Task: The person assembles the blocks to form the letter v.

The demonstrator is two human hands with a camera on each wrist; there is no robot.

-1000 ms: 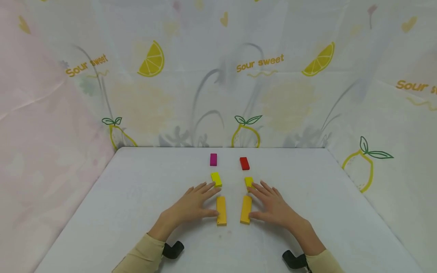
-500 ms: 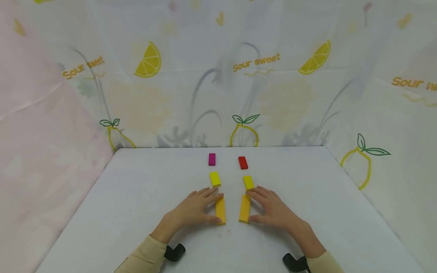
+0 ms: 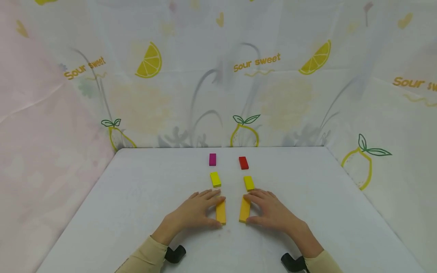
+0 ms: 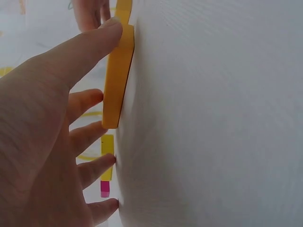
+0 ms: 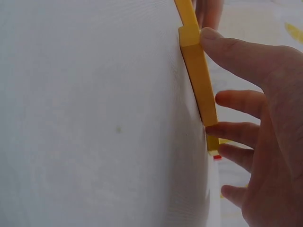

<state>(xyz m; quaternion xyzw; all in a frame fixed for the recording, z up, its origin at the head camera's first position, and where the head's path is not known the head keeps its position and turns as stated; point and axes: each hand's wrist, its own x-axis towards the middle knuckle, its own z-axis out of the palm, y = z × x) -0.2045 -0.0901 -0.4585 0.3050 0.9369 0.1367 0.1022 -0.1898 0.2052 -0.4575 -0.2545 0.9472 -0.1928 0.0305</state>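
Fingers [image 3: 214, 201] at two orange blocks [image 3: 220, 213]

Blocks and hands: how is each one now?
Left hand: fingers spread
Right hand: fingers spread
Left orange block: flat, at left hand's fingertips
Right orange block: flat, at right hand's fingertips
Left yellow block: flat, not held
Right yellow block: flat, not held
Purple block: flat, not held
Red block: flat, not held

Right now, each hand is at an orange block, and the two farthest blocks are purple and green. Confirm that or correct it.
One colour is wrong: the head view shows a purple block and a red block farthest off, not green. The rest stands: left hand and right hand each at an orange block.
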